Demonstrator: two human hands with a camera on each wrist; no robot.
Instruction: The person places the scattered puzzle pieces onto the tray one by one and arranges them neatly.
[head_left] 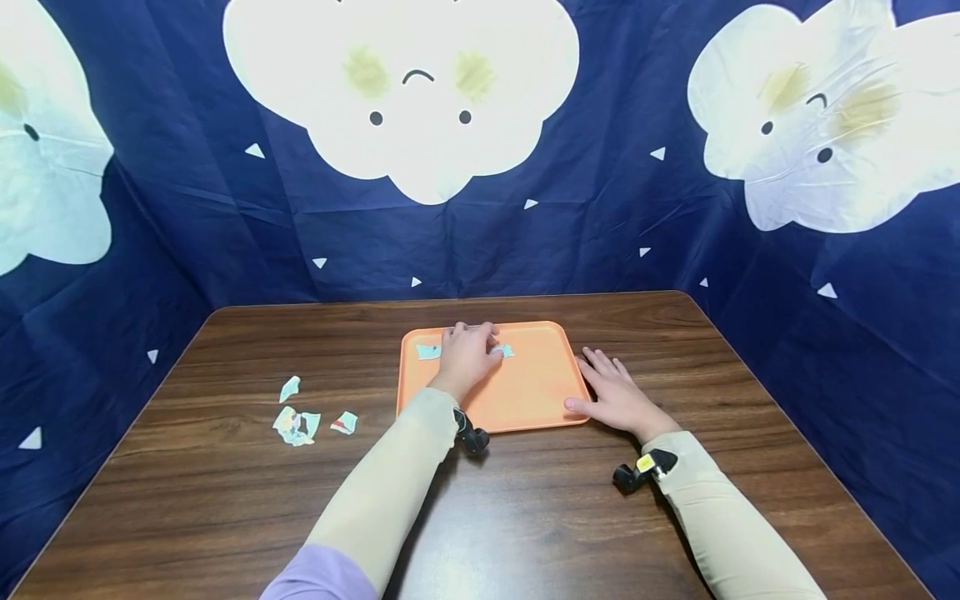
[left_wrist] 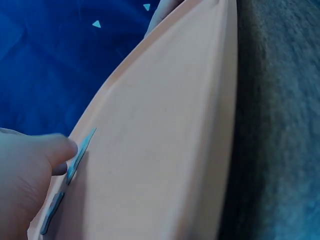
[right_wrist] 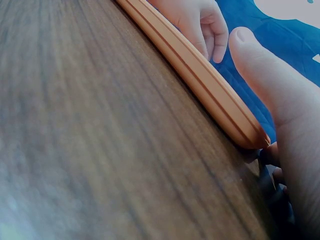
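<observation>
Over the back of an orange tray (head_left: 536,379), my left hand (head_left: 467,357) reaches down with loosely bent fingers. In the left wrist view its thumb touches a light-blue torn paper piece (left_wrist: 82,155), and another fingertip shows close below the thumb. A second torn paper piece (head_left: 429,352) lies to the left of that hand on the tray, near the back rim. My right hand (head_left: 617,398) is spread at the tray's right edge, its thumb over the front right corner and its fingers straight along the outer side.
On the table (head_left: 525,517), left of the tray, lie several more torn paper pieces: one patterned cluster (head_left: 288,425), one scrap (head_left: 289,388) behind it, and one with red (head_left: 345,422). A blue curtain (head_left: 480,242) with white clouds stands behind the table.
</observation>
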